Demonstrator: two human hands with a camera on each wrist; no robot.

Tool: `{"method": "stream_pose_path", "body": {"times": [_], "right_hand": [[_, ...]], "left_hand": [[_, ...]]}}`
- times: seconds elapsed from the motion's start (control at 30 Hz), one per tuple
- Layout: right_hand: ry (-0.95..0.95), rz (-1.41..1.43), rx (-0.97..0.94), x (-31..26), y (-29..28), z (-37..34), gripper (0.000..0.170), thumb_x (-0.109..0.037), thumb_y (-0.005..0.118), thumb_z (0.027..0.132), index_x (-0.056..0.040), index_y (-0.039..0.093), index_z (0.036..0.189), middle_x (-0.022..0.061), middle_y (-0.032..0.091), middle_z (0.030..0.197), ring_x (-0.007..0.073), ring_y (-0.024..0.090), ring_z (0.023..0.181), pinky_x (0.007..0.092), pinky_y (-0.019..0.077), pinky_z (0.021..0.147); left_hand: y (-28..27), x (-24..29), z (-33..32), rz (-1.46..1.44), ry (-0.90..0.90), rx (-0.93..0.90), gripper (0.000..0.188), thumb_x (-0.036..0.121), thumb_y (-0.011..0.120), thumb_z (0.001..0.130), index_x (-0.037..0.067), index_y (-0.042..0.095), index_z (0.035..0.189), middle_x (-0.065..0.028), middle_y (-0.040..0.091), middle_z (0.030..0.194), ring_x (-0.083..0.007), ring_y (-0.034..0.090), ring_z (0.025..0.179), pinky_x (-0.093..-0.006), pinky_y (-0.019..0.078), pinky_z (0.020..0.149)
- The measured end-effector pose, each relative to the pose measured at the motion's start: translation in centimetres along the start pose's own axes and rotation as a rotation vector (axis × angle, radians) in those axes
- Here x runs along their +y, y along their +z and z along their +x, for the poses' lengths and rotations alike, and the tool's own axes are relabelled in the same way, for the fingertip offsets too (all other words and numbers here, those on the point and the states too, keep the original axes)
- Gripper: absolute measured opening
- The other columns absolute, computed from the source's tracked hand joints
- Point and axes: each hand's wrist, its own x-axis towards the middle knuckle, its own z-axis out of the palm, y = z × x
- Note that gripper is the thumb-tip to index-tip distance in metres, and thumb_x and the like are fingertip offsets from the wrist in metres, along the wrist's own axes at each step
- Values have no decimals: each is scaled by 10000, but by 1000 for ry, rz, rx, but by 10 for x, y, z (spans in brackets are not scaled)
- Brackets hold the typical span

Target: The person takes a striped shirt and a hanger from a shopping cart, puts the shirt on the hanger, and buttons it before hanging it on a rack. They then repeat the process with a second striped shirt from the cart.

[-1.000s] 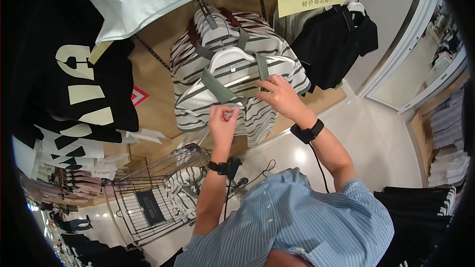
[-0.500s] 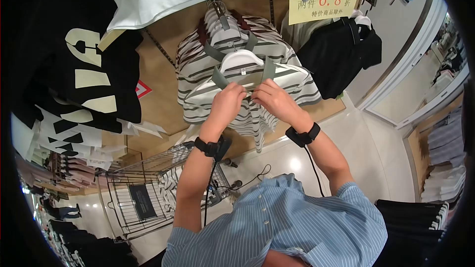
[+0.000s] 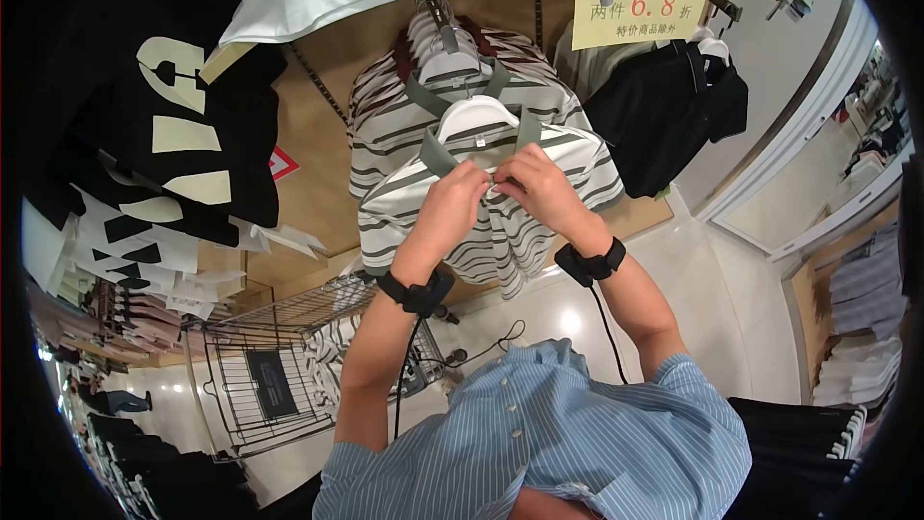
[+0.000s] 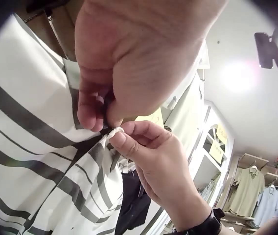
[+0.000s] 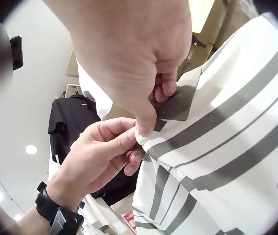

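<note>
Head view shows a white short-sleeved knit shirt with dark grey stripes (image 3: 510,241) on a curved, smooth white plastic hanger (image 3: 476,116), hanging before the tan, wood-toned wall panel (image 3: 318,164). Its flat grey-green collar (image 3: 438,152) spreads in two pointed flaps below the hanger's lower edge, and the soft front drops in wavy folds.

At the base of the neckline, the left hand (image 3: 454,200) and the right hand (image 3: 544,191) meet. Both wrist views show narrow fingers: each hand pinches the shirt's thin white front edge (image 5: 140,136) between thumb and fingertips, the two thumbs close together. A black strap with a boxy device (image 3: 423,291) circles the left wrist, and a similar one the right.

Behind hang more striped shirts (image 3: 385,96) in a tight row. Near the panel's right edge hangs a matte black collared shirt (image 3: 645,106), under a flat yellow paper sign (image 3: 640,0) with red numerals. To the lower left stands a grey wire-mesh cart (image 3: 289,318); crumpled striped cloth (image 3: 332,356) lies inside, toward its right end.
</note>
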Motion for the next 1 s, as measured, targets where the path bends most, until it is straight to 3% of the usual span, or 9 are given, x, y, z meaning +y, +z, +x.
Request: {"method": "stream_pose_path", "body": {"times": [0.1, 0.2, 0.6, 0.7, 0.8, 0.83, 0.93, 0.97, 1.0], "right_hand": [[138, 83, 3, -3, 2, -1, 200, -22, 758, 712, -10, 631, 867, 81, 614, 854, 296, 543, 846, 370, 479, 740], [27, -37, -18, -2, 4, 1, 199, -36, 757, 711, -12, 657, 881, 83, 603, 851, 295, 527, 857, 368, 473, 751], [27, -149, -168, -2, 3, 6, 165, -40, 751, 701, -10, 681, 848, 77, 566, 844, 288, 506, 867, 363, 465, 770], [36, -90, -242, -7, -7, 12, 341, -65, 758, 714, -10, 656, 1035, 107, 581, 980, 309, 515, 962, 379, 456, 841], [34, -60, 51, -8, -19, 24, 561, -136, 774, 740, -18, 553, 1242, 151, 563, 1131, 339, 504, 1070, 406, 427, 931], [61, -205, 111, 12, -20, 23, 672, -223, 771, 777, -25, 466, 1342, 185, 550, 1197, 361, 487, 1130, 426, 401, 976], [192, -346, 57, 56, -19, 25, 630, -265, 742, 809, -21, 483, 1329, 189, 555, 1193, 373, 502, 1114, 424, 406, 963], [250, -251, -4, 66, -15, 25, 598, -301, 725, 827, -15, 500, 1301, 197, 570, 1178, 381, 528, 1084, 424, 397, 964], [261, -289, -47, 75, -11, 27, 569, -304, 726, 827, -13, 518, 1270, 195, 574, 1178, 380, 530, 1085, 432, 395, 958]], "left_hand": [[0, 0, 1, 24, 22, -3, 108, -24, 594, 859, -22, 611, 965, -157, 579, 903, -375, 594, 813, -398, 482, 690], [3, -2, -3, 39, 33, 14, 106, -26, 590, 859, -17, 606, 964, -160, 578, 911, -385, 592, 818, -410, 482, 688], [9, -8, -10, 46, -56, 13, 86, 20, 587, 879, 1, 579, 963, -159, 573, 952, -396, 588, 838, -439, 479, 689], [4, -4, -14, 53, -65, 23, 160, 26, 591, 881, 18, 585, 1040, -146, 567, 1042, -370, 603, 850, -416, 493, 703], [3, 6, -34, -17, -119, 78, 240, 36, 594, 884, 42, 596, 1124, -128, 546, 1171, -320, 635, 846, -380, 521, 707], [5, 9, -44, -61, -178, 92, 253, 43, 597, 882, 50, 600, 1135, -125, 530, 1208, -309, 644, 846, -374, 531, 706], [20, 8, -67, -170, -296, 88, 310, 41, 604, 888, 65, 594, 1196, -112, 507, 1289, -237, 649, 842, -329, 542, 703], [28, 6, -79, -206, -334, 76, 332, 36, 607, 892, 69, 589, 1221, -107, 504, 1310, -206, 646, 840, -310, 542, 702], [36, 3, -89, -225, -350, 54, 313, 48, 612, 889, 63, 592, 1201, -110, 505, 1299, -224, 654, 833, -318, 545, 705]]}}
